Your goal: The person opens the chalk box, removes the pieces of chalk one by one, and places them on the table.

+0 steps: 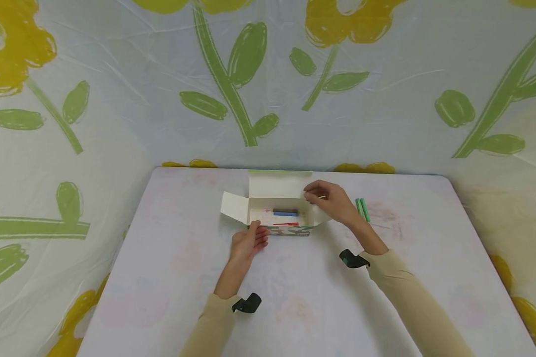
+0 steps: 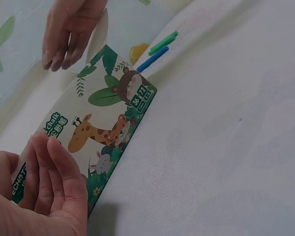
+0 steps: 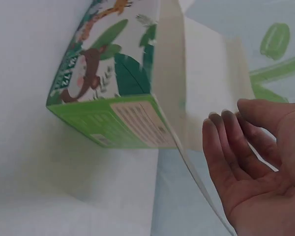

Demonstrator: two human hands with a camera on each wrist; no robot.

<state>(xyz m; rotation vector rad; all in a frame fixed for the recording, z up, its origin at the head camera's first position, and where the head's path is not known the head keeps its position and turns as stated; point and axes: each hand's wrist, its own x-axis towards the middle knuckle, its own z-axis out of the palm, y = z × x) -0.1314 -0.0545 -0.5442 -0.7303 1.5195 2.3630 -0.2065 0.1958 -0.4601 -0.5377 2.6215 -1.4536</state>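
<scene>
An open chalk box printed with animals lies mid-table, its lid flap folded back and a side flap spread left. Blue chalk and red chalk lie inside. My left hand rests its fingers against the box's near left front, the fingers only loosely bent. My right hand hovers over the box's right end beside the end flap, with its palm open and nothing in it. Green chalk lies right of the box.
The white table is ringed by a flower-printed cloth backdrop. In the left wrist view a green chalk and a blue chalk lie past the box's far end. Black wrist mounts sit on both sleeves.
</scene>
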